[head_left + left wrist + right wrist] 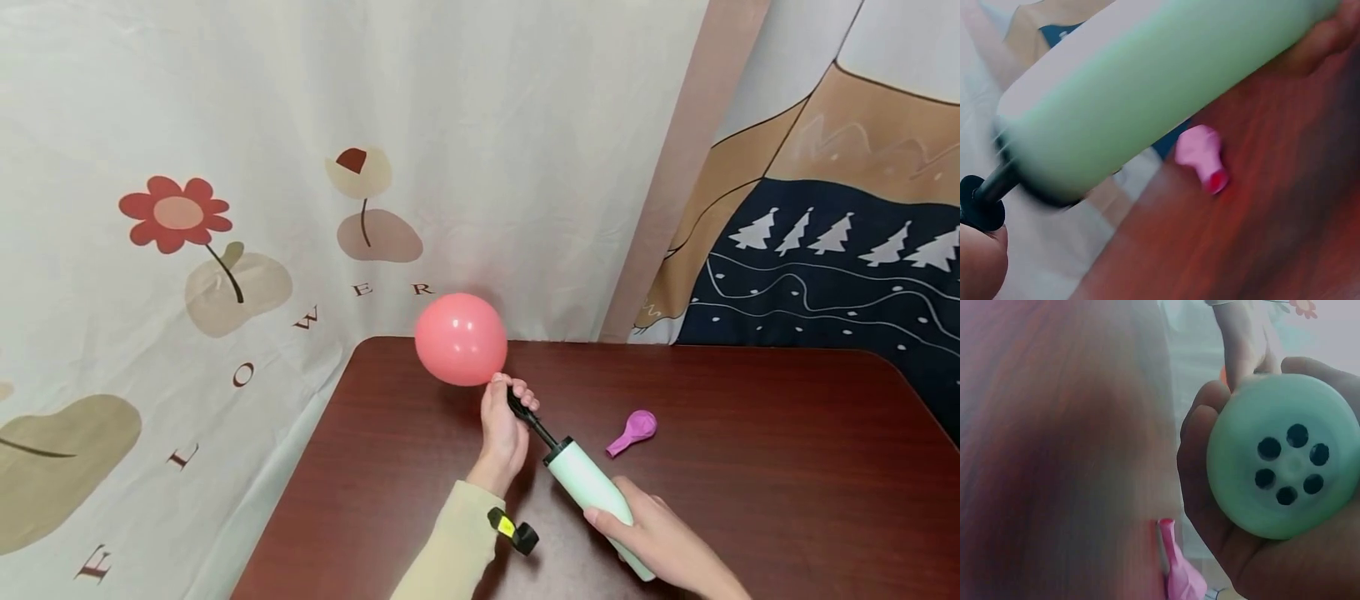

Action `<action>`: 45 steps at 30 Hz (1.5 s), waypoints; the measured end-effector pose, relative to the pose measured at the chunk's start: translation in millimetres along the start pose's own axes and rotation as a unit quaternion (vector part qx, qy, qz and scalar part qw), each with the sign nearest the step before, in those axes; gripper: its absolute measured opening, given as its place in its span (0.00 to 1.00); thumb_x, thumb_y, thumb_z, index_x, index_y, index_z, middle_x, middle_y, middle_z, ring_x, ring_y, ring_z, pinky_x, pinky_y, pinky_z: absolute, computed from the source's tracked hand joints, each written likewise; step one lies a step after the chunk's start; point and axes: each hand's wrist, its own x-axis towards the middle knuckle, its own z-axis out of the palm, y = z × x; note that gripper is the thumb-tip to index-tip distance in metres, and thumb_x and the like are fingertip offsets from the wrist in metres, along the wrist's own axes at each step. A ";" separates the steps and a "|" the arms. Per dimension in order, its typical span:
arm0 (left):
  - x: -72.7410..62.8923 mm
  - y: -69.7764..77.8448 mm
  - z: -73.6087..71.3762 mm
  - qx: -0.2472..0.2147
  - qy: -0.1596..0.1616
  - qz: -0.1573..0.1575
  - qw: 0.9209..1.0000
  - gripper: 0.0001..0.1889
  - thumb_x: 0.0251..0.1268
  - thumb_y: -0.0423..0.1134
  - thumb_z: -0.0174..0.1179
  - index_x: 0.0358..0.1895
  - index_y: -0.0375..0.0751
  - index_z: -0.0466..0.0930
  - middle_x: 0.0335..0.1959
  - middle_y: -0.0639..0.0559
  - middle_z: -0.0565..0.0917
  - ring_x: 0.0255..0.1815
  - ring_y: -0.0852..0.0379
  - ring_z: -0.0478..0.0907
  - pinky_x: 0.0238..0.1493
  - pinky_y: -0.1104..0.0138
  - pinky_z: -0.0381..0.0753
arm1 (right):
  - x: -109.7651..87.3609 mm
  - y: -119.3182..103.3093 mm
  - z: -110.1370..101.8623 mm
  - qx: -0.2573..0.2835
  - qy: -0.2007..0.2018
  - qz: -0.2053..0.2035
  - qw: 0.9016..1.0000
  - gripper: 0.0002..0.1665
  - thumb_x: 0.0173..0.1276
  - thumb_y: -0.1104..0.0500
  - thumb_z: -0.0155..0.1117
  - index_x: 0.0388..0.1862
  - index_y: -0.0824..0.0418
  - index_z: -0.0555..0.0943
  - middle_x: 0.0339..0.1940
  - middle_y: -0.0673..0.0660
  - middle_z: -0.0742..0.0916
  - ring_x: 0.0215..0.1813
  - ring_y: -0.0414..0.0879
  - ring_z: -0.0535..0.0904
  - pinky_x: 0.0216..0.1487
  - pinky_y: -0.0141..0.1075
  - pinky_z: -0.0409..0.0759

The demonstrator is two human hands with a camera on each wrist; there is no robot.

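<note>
A coral-pink balloon (pixel 461 339), round and inflated, stands out beyond the fingertips of my left hand (pixel 504 429). That hand grips the black nozzle end of a hand balloon pump, with the thumb at the balloon's neck, which the fingers hide. The mint-green body of the balloon pump (pixel 588 482) slants down to the right from a thin black shaft. Around its lower part wraps my right hand (pixel 660 533), thumb on top. In the right wrist view the pump's round base (pixel 1295 464) shows several dark holes, with curled fingers (pixel 1200 469) beside it.
A limp purple-pink balloon (pixel 633 432) lies on the dark red-brown table (pixel 787 467), right of the pump. A black strap (pixel 513 531) sits on the left sleeve. Behind the table's far edge hang a pale flower-printed curtain (pixel 525 167) and a dark tree-printed cloth (pixel 825 283).
</note>
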 end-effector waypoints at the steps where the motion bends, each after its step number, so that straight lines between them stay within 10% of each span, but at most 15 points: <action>1: -3.6 -4.0 1.5 0.007 -0.003 -0.006 1.000 0.13 0.88 0.40 0.39 0.37 0.45 0.65 0.27 0.53 0.67 0.25 0.60 0.65 0.30 0.71 0.69 | 1.8 -1.2 1.2 0.004 0.009 -0.004 1.000 0.25 0.74 0.40 0.65 0.51 0.59 0.77 0.30 0.48 0.80 0.29 0.37 0.76 0.29 0.33 0.76; 19: -5.5 -13.3 5.8 0.024 -0.007 -0.023 0.999 0.12 0.87 0.40 0.39 0.38 0.45 0.65 0.26 0.53 0.68 0.24 0.60 0.67 0.31 0.70 0.71 | 9.1 -6.2 4.5 0.048 0.033 -0.007 0.998 0.24 0.73 0.43 0.67 0.51 0.63 0.76 0.28 0.50 0.81 0.24 0.39 0.79 0.24 0.35 0.79; 34: 37.2 34.1 -12.1 -0.026 0.039 0.053 0.997 0.13 0.85 0.34 0.41 0.35 0.44 0.65 0.24 0.53 0.66 0.22 0.61 0.64 0.26 0.72 0.67 | -19.2 11.9 -16.1 0.001 -0.055 0.089 0.995 0.34 0.74 0.40 0.64 0.63 0.65 0.74 0.42 0.54 0.82 0.41 0.49 0.78 0.37 0.44 0.78; 45: 5.2 3.7 6.5 0.003 -0.013 0.001 1.000 0.12 0.87 0.37 0.40 0.36 0.45 0.65 0.26 0.53 0.67 0.24 0.60 0.64 0.29 0.72 0.69 | -0.8 -7.3 -4.7 -0.018 0.023 0.003 1.000 0.27 0.72 0.38 0.67 0.52 0.59 0.77 0.30 0.47 0.79 0.29 0.36 0.76 0.29 0.33 0.76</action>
